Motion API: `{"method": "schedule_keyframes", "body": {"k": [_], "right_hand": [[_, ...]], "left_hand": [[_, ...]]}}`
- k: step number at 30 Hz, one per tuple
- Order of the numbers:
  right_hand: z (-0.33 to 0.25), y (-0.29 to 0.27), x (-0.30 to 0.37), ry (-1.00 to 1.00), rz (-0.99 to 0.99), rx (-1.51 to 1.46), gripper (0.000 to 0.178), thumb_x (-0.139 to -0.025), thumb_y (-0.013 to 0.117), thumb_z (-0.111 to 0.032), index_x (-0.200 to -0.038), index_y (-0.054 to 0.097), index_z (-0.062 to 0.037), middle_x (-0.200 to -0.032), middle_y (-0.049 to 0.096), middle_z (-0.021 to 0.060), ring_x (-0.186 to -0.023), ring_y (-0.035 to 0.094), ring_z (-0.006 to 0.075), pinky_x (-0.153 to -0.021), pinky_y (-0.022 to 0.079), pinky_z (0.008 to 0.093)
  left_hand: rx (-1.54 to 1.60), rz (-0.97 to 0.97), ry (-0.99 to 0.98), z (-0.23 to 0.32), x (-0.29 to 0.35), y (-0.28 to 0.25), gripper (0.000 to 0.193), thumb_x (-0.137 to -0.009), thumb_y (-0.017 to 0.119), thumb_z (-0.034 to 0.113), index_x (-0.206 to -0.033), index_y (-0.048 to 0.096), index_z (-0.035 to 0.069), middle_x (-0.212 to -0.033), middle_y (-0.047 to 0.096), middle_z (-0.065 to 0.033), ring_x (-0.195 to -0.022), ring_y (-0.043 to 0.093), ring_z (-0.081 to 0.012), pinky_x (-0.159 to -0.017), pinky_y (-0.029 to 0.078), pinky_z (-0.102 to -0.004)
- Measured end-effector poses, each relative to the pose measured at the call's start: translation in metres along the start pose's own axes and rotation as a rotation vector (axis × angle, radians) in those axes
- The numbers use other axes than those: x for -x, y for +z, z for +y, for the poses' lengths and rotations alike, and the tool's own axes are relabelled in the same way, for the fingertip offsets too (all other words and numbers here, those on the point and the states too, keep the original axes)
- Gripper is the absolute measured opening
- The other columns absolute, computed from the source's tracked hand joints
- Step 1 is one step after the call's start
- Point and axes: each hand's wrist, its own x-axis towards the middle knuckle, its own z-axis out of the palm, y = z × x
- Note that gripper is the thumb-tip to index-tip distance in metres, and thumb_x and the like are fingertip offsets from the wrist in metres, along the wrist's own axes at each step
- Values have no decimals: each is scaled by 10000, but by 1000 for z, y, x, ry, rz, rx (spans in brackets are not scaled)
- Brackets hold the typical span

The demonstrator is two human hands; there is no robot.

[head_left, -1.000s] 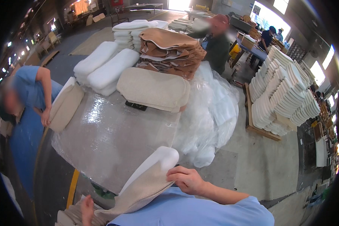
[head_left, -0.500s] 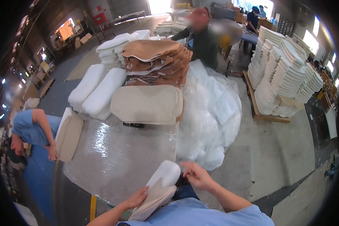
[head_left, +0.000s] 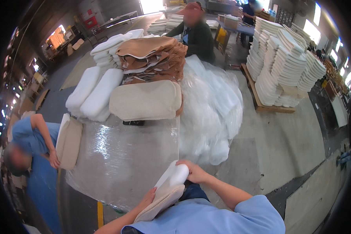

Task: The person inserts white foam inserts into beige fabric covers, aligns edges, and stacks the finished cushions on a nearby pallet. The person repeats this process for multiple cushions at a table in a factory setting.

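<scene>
Against my body, at the table's near edge, I hold a white foam cushion pad [head_left: 174, 175] tilted up, with its lower part inside a beige fabric cover [head_left: 162, 203]. My left hand [head_left: 148, 199] grips the left side, where the cover meets the pad; some of its fingers are hidden. The bare far end of the pad is in my right hand [head_left: 195, 171], its fingers wrapped over the rounded edge. Further up the table lie covered beige cushions [head_left: 142, 100], in front of a stack of brown fabric pieces [head_left: 152, 48].
White pads [head_left: 101, 91] lie at the table's left. A heap of clear plastic-wrapped padding [head_left: 210, 109] bulges off its right side. One co-worker [head_left: 39, 132] handles a beige cushion at left; another [head_left: 199, 39] stands behind the stack. A pallet [head_left: 261, 103] of stacked pads stands right.
My right hand has come from beside the pad onto its far end and closed around it. The view has shifted slightly, and the left hand keeps its hold.
</scene>
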Motion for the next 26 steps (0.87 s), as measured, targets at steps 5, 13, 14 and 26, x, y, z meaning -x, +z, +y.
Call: {"method": "schedule_keyframes", "body": {"k": [5,13,14,26], "right_hand": [[14,17,49,343,212,-430,776,-870,699,39,-1593,442,-75,-1482,550,114,-1306,565,205,-1052,528,390],[-4,82,82,281,-132,-1114,593,-938,808,-56,-1465,538,-81,-1356,628,59,-1231,607,192,-1110,475,365],[0,86,82,303,-151,-1163,605,-933,816,-61,-1470,536,-75,-1364,638,55,-1265,598,194,-1125,468,374],[-7,98,92,243,-206,-1160,762,-924,859,-138,-1586,484,-84,-1473,626,40,-1370,561,191,-1215,395,397]], "left_hand": [[134,-122,-276,14,9,-27,692,-1179,268,494,-1652,372,-1,-1679,407,-235,-1562,364,-365,-1304,249,-459],[388,-46,1,151,-44,-45,679,-1164,383,548,-1564,530,19,-1539,555,-174,-1357,544,-259,-1185,397,-394],[376,-33,36,156,-45,-43,671,-1162,399,542,-1557,536,18,-1535,557,-177,-1369,541,-270,-1187,395,-398],[-273,137,501,207,-29,-52,654,-1140,448,548,-1497,590,18,-1593,512,-220,-1504,454,-425,-1241,350,-513]]}}
